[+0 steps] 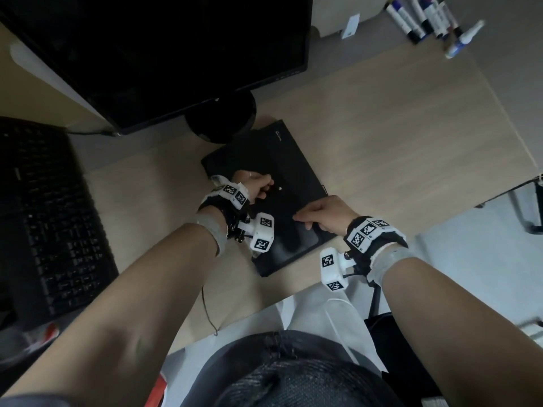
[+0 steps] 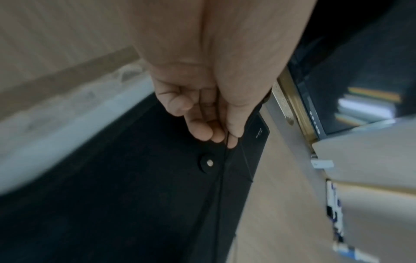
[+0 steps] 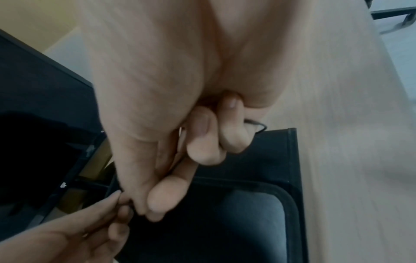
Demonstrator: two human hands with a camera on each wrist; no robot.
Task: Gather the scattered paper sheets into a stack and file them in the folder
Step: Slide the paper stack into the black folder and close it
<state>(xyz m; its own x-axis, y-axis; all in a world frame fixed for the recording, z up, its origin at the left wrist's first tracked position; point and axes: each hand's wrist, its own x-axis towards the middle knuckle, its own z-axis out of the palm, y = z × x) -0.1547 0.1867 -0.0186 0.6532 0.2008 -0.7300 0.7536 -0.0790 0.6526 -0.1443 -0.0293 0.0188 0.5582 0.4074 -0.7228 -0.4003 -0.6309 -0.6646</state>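
Note:
A black folder (image 1: 293,160) lies shut and slanted on the wooden desk (image 1: 396,127), with a round clasp button (image 1: 279,188) on its flap. My left hand (image 1: 258,183) hovers beside the button, fingers curled. In the left wrist view that hand (image 2: 202,115) pinches a thin black cord (image 2: 221,178), which runs down past the button (image 2: 209,162). My right hand (image 1: 320,215) rests on the folder's near part with the index finger stretched out flat. In the right wrist view its ring and little fingers (image 3: 231,135) are curled. No loose paper sheets show.
A dark monitor (image 1: 161,54) on a round foot stands just behind the folder. A black keyboard (image 1: 50,215) lies at the left. Several markers (image 1: 420,16) and a white card (image 1: 351,26) sit at the back right. The desk's edge (image 1: 440,207) runs close on the right.

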